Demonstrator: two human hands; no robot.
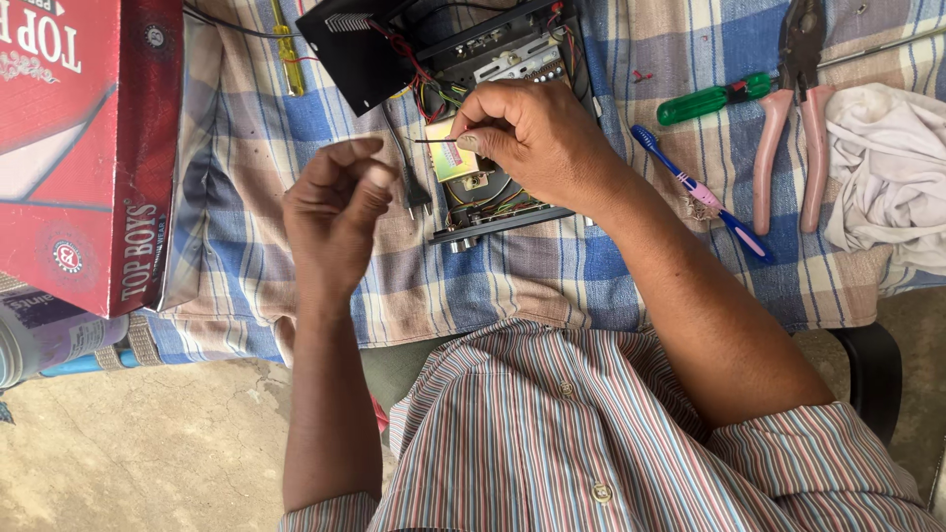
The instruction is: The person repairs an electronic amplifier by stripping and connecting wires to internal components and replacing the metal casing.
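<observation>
Right hand: the right hand (537,133) has thumb and forefinger pinched together on a thin dark wire or pin (434,141), held level so that its tip reaches left over the board.
Left hand: the left hand (335,202) hovers just left of the device, fingers curled loosely toward the thumb and holding nothing that shows; it looks kept near to steady or assist.
Opened device: the small black electronic unit with its casing off (498,212) lies on the blue and beige checked cloth (246,167), exposing a pale circuit board (451,163) and red and yellow wires, open side up for access.
Tools at right: a green-handled screwdriver (711,100), pink-handled pliers (788,148) and a blue and pink toothbrush (702,192) lie beside a white rag (887,167), within the right hand's reach.
Left edge: a red cardboard box (84,148) stands on the cloth, well apart from the work.
</observation>
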